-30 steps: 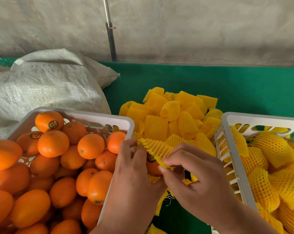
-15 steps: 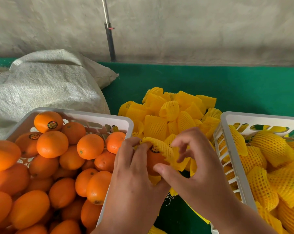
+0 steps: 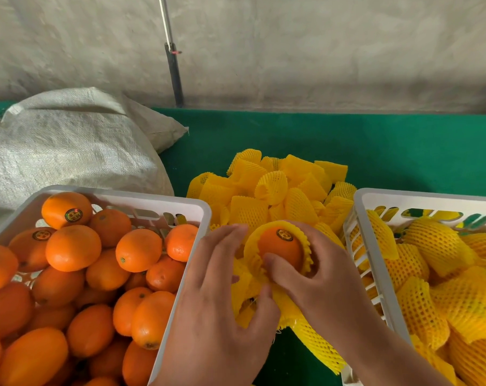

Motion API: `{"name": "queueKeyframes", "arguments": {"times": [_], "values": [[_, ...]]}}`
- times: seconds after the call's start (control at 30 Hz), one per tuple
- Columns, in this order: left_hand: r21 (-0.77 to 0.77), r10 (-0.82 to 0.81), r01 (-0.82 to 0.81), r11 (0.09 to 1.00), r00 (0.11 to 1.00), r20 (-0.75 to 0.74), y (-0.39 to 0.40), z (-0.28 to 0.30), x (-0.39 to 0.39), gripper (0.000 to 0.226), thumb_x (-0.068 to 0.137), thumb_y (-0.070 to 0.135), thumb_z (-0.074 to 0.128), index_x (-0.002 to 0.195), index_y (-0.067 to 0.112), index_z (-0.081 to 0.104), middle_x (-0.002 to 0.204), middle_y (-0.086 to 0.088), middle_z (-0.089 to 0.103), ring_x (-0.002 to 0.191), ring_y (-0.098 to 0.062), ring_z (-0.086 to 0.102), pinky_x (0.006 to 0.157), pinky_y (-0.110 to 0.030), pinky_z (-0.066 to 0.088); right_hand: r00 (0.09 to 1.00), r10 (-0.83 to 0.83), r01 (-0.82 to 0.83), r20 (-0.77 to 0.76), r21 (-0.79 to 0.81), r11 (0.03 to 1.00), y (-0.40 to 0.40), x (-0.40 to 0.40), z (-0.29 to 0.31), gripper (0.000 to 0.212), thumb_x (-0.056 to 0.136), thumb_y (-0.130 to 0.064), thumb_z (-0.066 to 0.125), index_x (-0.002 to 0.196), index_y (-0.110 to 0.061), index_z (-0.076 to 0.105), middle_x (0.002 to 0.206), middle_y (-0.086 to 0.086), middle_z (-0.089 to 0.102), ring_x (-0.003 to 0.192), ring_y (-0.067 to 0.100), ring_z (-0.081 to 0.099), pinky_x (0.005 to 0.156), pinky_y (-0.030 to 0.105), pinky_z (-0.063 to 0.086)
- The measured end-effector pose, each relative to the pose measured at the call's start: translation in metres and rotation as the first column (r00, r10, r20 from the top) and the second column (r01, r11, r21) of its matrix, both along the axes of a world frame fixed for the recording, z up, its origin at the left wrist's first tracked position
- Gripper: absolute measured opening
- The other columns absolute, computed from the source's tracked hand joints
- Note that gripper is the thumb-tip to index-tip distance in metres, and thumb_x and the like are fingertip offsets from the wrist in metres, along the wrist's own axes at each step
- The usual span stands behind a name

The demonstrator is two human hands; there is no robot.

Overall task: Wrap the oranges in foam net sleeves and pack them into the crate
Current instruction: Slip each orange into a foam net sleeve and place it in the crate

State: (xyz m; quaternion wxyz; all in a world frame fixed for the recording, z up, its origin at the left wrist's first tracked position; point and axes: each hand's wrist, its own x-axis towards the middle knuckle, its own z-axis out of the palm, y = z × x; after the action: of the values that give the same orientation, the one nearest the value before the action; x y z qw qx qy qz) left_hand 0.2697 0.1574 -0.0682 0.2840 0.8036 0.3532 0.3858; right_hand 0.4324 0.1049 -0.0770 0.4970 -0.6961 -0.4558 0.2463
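Head view shows one orange (image 3: 279,247) held between two white crates, above the green table surface (image 3: 375,146). A yellow foam net sleeve (image 3: 306,247) is partly rolled over it, leaving the top and its sticker bare. The right hand (image 3: 317,277) curls round the orange, thumb on its near face, fingers wrapped over the sleeve on the right side. The left hand (image 3: 222,296) lies beside it with fingers fairly straight and close together, the thumb pressing on bunched netting beneath the fruit. The left crate (image 3: 158,201) holds unwrapped oranges (image 3: 73,247). The right crate (image 3: 375,263) holds wrapped oranges (image 3: 437,246). A pile of empty sleeves (image 3: 272,190) lies between the crates. A woven sack (image 3: 66,146) rests behind the left crate.
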Motion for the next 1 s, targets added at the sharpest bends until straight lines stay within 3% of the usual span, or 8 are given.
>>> {"name": "queueKeyframes", "arguments": {"times": [0.13, 0.27, 0.4, 0.53, 0.63, 0.8, 0.9, 1.0], "values": [[-0.097, -0.090, 0.086, 0.992, 0.995, -0.036, 0.006, -0.008, 0.000, 0.067, 0.093, 0.064, 0.048, 0.155, 0.045, 0.036, 0.156, 0.030, 0.035, 0.146, -0.004, 0.038, 0.107, -0.032, 0.051, 0.993, 0.032, -0.030, -0.112, 0.024, 0.999, 0.001, 0.000, 0.005, 0.045, 0.073, -0.072, 0.059, 0.115, -0.056, 0.065, 0.112, -0.036, 0.064, 0.106, -0.011, 0.061, 0.074, 0.006, 0.052], [-0.136, -0.157, 0.144, 0.980, 0.983, -0.097, 0.006, -0.012, 0.003, 0.078, 0.087, 0.088, 0.042, 0.155, 0.058, 0.018, 0.152, 0.043, 0.028, 0.145, 0.011, 0.028, 0.110, -0.018, 0.033, 0.914, 0.077, -0.125, -0.398, -0.095, 0.988, 0.002, 0.004, 0.009, 0.037, 0.058, -0.076, 0.055, 0.094, -0.076, 0.060, 0.094, -0.051, 0.054, 0.096, -0.020, 0.058, 0.063, 0.013, 0.054], [-0.172, -0.143, 0.126, 0.977, 0.985, -0.091, 0.005, -0.010, 0.001, 0.070, 0.085, 0.090, 0.037, 0.147, 0.061, 0.024, 0.141, 0.039, 0.041, 0.132, 0.009, 0.045, 0.096, -0.016, 0.047, 0.809, 0.147, -0.235, -0.570, -0.085, 0.968, 0.002, 0.009, 0.001, 0.041, 0.066, -0.070, 0.064, 0.102, -0.055, 0.073, 0.113, -0.021, 0.061, 0.106, 0.029, 0.069, 0.065, 0.042, 0.062], [-0.234, -0.111, 0.098, 0.967, 0.993, -0.046, 0.005, -0.008, 0.000, 0.063, 0.087, 0.085, 0.039, 0.141, 0.054, 0.037, 0.132, 0.031, 0.053, 0.122, 0.005, 0.055, 0.089, -0.020, 0.053, 0.692, 0.223, -0.339, -0.686, -0.036, 0.940, 0.004, 0.013, -0.005, 0.059, 0.089, -0.076, 0.060, 0.133, -0.038, 0.065, 0.137, 0.006, 0.063, 0.111, 0.035, 0.072, 0.082, 0.055, 0.062], [-0.276, -0.043, 0.053, 0.960, 0.998, 0.041, 0.007, -0.008, 0.000, 0.051, 0.090, 0.078, 0.044, 0.133, 0.051, 0.048, 0.119, 0.027, 0.064, 0.108, 0.002, 0.064, 0.079, -0.019, 0.055, 0.664, 0.341, -0.437, -0.665, 0.025, 0.899, 0.002, 0.014, -0.002, 0.069, 0.092, -0.079, 0.050, 0.148, -0.038, 0.050, 0.140, 0.008, 0.065, 0.118, 0.036, 0.069, 0.090, 0.056, 0.059], [-0.395, -0.013, 0.094, 0.914, 0.979, 0.203, 0.013, -0.004, 0.000, 0.034, 0.092, 0.065, 0.050, 0.118, 0.045, 0.059, 0.102, 0.008, 0.074, 0.092, -0.014, 0.072, 0.074, -0.038, 0.061, 0.828, 0.363, -0.417, -0.427, -0.036, 0.908, 0.003, 0.008, 0.002, 0.071, 0.079, -0.057, 0.083, 0.142, -0.045, 0.051, 0.130, -0.004, 0.068, 0.108, 0.024, 0.074, 0.078, 0.050, 0.065], [-0.492, 0.003, 0.126, 0.861, 0.967, 0.254, 0.016, -0.002, -0.002, 0.036, 0.096, 0.065, 0.052, 0.111, 0.035, 0.065, 0.095, -0.004, 0.074, 0.087, -0.030, 0.070, 0.076, -0.063, 0.057, 0.837, 0.333, -0.397, -0.435, -0.062, 0.916, 0.004, 0.008, 0.004, 0.060, 0.082, -0.054, 0.081, 0.137, -0.043, 0.057, 0.126, -0.004, 0.071, 0.108, 0.022, 0.074, 0.077, 0.049, 0.065], [-0.540, 0.033, 0.128, 0.832, 0.960, 0.278, 0.019, -0.003, -0.004, 0.031, 0.097, 0.059, 0.050, 0.111, 0.040, 0.071, 0.101, 0.005, 0.074, 0.094, -0.017, 0.071, 0.077, -0.055, 0.063, 0.775, 0.311, -0.407, -0.551, -0.057, 0.912, 0.003, 0.011, 0.005, 0.054, 0.089, -0.058, 0.072, 0.134, -0.030, 0.062, 0.123, 0.005, 0.073, 0.105, 0.028, 0.075, 0.078, 0.045, 0.063]]}}
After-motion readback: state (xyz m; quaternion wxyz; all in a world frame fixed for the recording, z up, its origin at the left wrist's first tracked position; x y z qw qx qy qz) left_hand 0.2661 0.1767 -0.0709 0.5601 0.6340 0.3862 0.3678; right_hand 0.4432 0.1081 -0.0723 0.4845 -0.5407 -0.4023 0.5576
